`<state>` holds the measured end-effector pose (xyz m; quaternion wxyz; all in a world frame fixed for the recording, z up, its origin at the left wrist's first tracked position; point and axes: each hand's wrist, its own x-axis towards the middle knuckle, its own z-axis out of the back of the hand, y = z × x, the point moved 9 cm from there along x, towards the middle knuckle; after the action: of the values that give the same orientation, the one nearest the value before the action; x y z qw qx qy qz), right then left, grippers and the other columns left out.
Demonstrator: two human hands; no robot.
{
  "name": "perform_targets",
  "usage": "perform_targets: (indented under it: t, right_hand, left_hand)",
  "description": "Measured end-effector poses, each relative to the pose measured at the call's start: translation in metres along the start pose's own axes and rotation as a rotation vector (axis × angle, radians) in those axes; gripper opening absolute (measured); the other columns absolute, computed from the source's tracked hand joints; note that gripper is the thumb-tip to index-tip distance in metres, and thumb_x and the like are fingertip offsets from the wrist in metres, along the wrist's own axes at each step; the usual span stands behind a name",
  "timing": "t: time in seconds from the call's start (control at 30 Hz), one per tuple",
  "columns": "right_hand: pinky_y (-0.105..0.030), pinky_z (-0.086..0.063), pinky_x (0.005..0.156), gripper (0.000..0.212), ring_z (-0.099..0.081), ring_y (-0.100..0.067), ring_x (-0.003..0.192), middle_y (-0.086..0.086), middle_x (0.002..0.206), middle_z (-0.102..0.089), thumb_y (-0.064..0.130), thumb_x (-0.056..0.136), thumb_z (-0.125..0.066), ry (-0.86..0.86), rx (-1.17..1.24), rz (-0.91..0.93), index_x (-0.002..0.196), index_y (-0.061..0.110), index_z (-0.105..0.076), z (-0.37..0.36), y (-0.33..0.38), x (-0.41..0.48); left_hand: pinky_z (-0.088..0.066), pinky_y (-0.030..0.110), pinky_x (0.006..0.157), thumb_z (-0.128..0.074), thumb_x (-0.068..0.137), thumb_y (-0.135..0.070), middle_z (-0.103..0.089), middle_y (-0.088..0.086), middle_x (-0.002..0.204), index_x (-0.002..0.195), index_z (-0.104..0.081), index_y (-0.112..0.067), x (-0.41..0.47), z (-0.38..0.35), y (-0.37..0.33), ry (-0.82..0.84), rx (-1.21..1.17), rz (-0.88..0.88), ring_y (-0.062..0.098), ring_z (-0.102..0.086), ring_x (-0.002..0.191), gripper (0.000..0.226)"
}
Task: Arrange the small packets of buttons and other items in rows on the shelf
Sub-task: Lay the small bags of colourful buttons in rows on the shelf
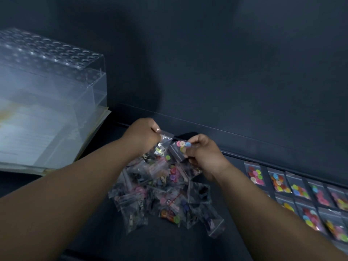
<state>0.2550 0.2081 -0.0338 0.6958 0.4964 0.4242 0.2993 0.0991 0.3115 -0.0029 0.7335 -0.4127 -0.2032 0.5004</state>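
Observation:
A loose pile of small clear packets [165, 196] with buttons, zipper pulls and other bits lies on the dark shelf [94, 232]. Above its far edge my left hand [140, 136] pinches the top of a clear packet of small metal parts [163, 142]. My right hand [202, 153] grips a packet of pastel buttons [180, 148], lifted beside the left one. To the right, packets of coloured buttons [299, 196] lie flat in two rows along the shelf's back.
A clear plastic box with a holed top [50, 76] stands at the left on a stack of papers [37, 147]. The dark back wall [226, 72] rises right behind the pile, with a raised ledge [244, 147] along its base.

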Motion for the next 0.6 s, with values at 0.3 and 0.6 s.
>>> perform_targets:
  t: [0.3,0.6]
  right_hand:
    - [-0.022,-0.046,0.053,0.024,-0.053,-0.012,0.063,-0.003,0.082,-0.06,-0.003,0.088,-0.058,-0.059,0.119,0.008,0.093,0.021,-0.056,0.029,-0.004,-0.024]
    - [-0.023,-0.045,0.058,0.022,-0.055,-0.011,0.066,-0.001,0.082,-0.063,-0.002,0.088,-0.058,-0.119,0.137,0.022,0.092,0.02,-0.057,0.05,-0.012,-0.048]
  left_hand:
    - [-0.047,0.027,0.081,-0.067,0.077,-0.04,-0.064,0.001,0.103,0.09,-0.066,-0.019,-0.049,-0.071,-0.029,0.384,0.699,-0.244,0.021,-0.057,0.101,0.024]
    - [-0.05,0.031,0.078,-0.062,0.08,-0.021,-0.062,-0.011,0.079,0.065,-0.06,-0.025,-0.047,-0.05,-0.018,0.059,0.429,-0.217,0.017,-0.064,0.089,0.016]
